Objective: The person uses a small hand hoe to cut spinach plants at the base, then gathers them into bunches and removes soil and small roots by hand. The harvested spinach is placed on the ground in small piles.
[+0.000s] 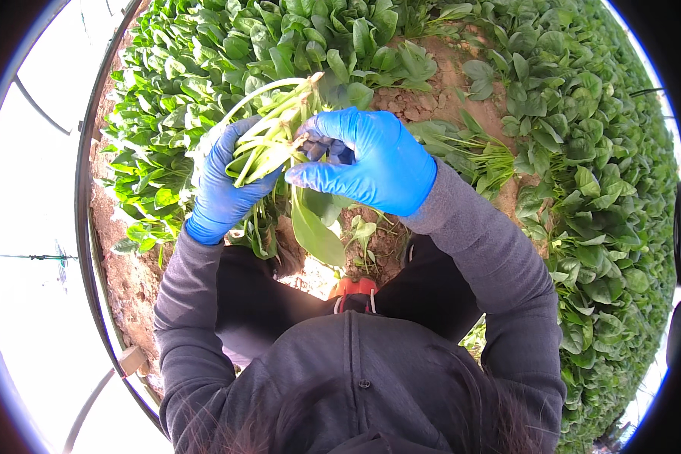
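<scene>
My left hand (224, 184), in a blue glove, grips a bunch of spinach-like greens (267, 136) with the pale stem ends pointing up and away from me. Against the cut or root ends rests my right hand (374, 159), also gloved in blue, its fingers curled and its thumb tip beside the stems. Whether the right fingers pinch a stem cannot be made out. A broad green leaf (318, 232) hangs below the right thumb. Both hands are raised over the soil between my bent knees.
Dense rows of leafy plants (596, 170) grow to the right, with more (295, 34) ahead. A pile of pulled greens (491, 159) lies on bare soil (425, 102) beyond my right wrist. A dark curved rail (85, 187) borders the bed at left, near a small wooden block (132, 360).
</scene>
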Tool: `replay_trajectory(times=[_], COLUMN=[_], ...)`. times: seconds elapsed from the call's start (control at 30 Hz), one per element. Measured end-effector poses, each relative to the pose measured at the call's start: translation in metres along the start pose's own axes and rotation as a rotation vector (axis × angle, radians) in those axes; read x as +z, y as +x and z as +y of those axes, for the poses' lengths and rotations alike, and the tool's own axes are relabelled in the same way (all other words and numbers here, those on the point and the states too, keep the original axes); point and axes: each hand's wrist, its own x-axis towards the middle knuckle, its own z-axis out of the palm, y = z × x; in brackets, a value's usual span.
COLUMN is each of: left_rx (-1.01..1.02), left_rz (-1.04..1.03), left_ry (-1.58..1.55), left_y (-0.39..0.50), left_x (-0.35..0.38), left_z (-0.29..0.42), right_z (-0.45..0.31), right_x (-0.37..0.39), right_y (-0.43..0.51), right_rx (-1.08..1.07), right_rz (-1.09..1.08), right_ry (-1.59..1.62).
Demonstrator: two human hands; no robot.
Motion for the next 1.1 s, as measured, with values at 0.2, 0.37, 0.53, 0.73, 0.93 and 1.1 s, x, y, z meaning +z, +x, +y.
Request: replay_trajectory(times=[0.2, 0.37, 0.53, 0.73, 0.93, 1.1], left_rx=[0.004, -0.006, 0.065, 0.125, 0.103, 0.179], left_rz=[-0.013, 0.022, 0.057, 0.069, 0.117, 0.177], left_ry=[0.037, 0.031, 0.065, 0.220, 0.119, 0.192], left_y=[0.000, -0.003, -0.004, -0.002, -0.005, -0.006], left_x=[-0.003, -0.004, -0.005, -0.010, -0.010, -0.016], left_z=[-0.001, 0.000, 0.005, 0.004, -0.006, -0.008], right_z=[0.011, 0.013, 0.013, 0.009, -0.005, -0.004], right_x=[0.003, 0.002, 0.005, 0.006, -0.004, -0.021], right_y=[0.003, 0.001, 0.001, 0.001, -0.002, -0.007], right_rx=[-0.121, -0.073, -0.038, -0.196, -0.144, -0.176], right_rz=[0.069, 0.046, 0.073, 0.158, 0.036, -0.409], right_ry=[-0.091, 0.074, 0.361, 0.059, 0.058, 0.254])
